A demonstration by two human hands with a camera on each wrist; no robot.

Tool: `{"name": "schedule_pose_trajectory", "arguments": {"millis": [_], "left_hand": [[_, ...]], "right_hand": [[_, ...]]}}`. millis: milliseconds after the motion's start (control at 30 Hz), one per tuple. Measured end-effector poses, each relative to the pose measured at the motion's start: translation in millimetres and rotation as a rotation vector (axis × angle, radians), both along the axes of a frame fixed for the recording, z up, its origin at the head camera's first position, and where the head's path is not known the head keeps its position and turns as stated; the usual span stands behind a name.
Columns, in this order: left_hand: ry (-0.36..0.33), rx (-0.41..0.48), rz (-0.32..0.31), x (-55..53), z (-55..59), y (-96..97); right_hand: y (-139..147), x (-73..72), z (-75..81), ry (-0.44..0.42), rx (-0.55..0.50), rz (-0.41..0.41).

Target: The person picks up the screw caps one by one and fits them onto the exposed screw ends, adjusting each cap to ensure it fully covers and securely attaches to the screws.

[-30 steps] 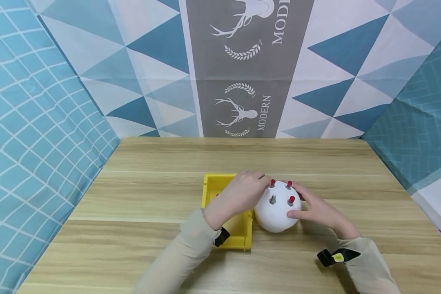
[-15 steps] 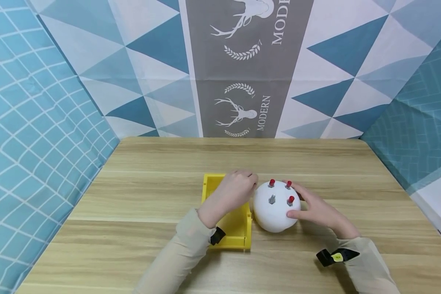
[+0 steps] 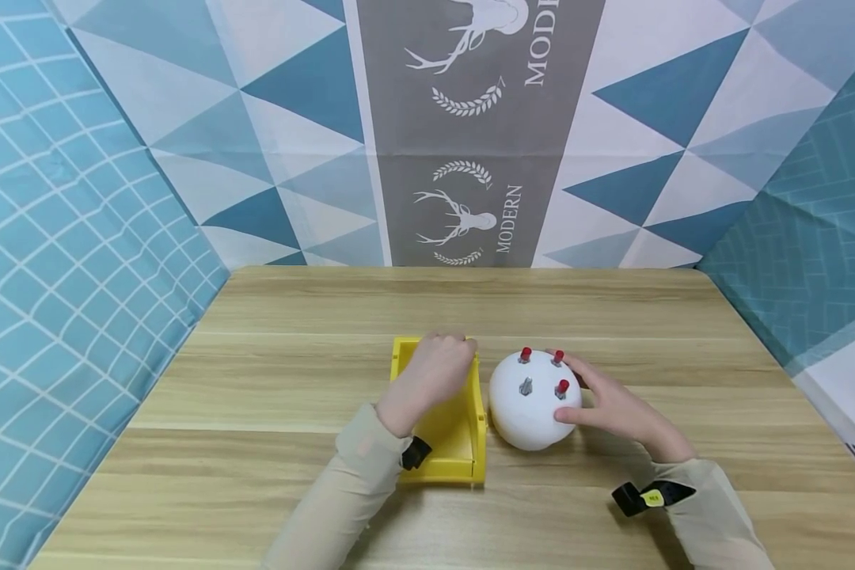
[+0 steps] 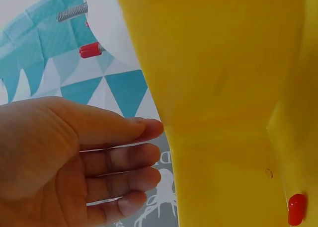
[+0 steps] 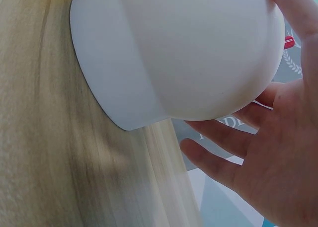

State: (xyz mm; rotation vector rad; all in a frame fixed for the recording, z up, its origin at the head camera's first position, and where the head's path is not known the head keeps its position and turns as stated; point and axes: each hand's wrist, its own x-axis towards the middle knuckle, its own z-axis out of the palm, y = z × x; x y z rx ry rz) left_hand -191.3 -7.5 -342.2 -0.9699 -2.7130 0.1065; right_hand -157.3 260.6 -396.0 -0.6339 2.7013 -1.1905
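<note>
A white dome-shaped body (image 3: pixel 523 423) stands on the table with several threaded studs on top. Red caps (image 3: pixel 562 387) cover all but one of these, and that bare metal stud (image 3: pixel 526 386) is at the near left. My right hand (image 3: pixel 609 404) holds the dome's right side, thumb in front and fingers behind. Over the yellow bin (image 3: pixel 480 443) is my left hand (image 3: pixel 431 376), its fingers lightly bent and thumb near the index finger, with nothing visible between them. Inside the bin a red cap (image 4: pixel 297 209) shows in the left wrist view.
The bin sits just left of the dome on a wooden table (image 3: pixel 256 380). Patterned cloth (image 3: pixel 292 119) hangs behind and along both sides. Each wrist wears a black strap (image 3: pixel 651 497).
My left hand has moved left, away from the studs and over the yellow bin. The right hand and the dome have stayed in place.
</note>
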Motion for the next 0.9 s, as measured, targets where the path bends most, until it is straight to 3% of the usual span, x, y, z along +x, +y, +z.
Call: {"name": "schedule_pose_trajectory", "arguments": {"millis": [167,433,733,900], "left_hand": [[-0.068,0.005,0.037,-1.2,-0.1,-4.3],[-0.276,-0.045,0.151,-2.1,-3.7,-8.0],[-0.447,-0.123,0.274,-0.3,-6.4,-11.0],[-0.46,-0.184,0.319,-1.5,-7.5,-10.5]], "right_hand": [[0.2,0.0,0.2,-0.005,0.0,-0.003],[0.8,-0.6,0.1,-0.01,0.006,-0.001],[-0.2,-0.3,0.2,-0.024,0.006,-0.01],[-0.4,-0.5,1.0,-0.016,0.006,-0.011]]}}
